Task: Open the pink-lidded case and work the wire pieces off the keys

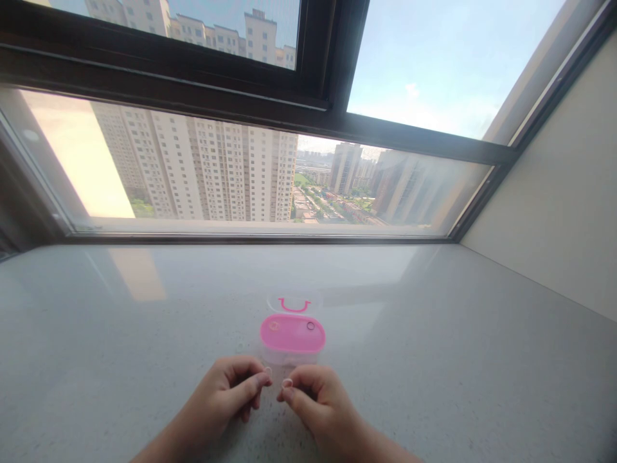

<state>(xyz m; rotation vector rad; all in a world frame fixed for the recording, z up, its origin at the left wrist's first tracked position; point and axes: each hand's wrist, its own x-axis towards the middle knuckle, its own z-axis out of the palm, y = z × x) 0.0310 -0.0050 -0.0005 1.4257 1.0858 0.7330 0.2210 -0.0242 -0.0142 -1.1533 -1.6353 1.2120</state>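
Observation:
My left hand (234,388) pinches a small pale ring (268,372) between thumb and forefinger. Another small whitish ring (288,383) is held in the fingertips of my right hand (321,397). The two hands are close together but apart, low over the counter. Just beyond them stands an oval box (292,348) with a pink inner tray and clear sides. On its pink surface lie a pale ring (274,326) at the left and a dark ring (310,326) at the right. What the rings are made of is too small to tell.
Behind the box lies a clear oval lid (272,302) with a pink handle (295,308). All this rests on a speckled pale counter (144,360). A dark-framed window (250,242) bounds the far side, and a white wall (559,193) rises at the right.

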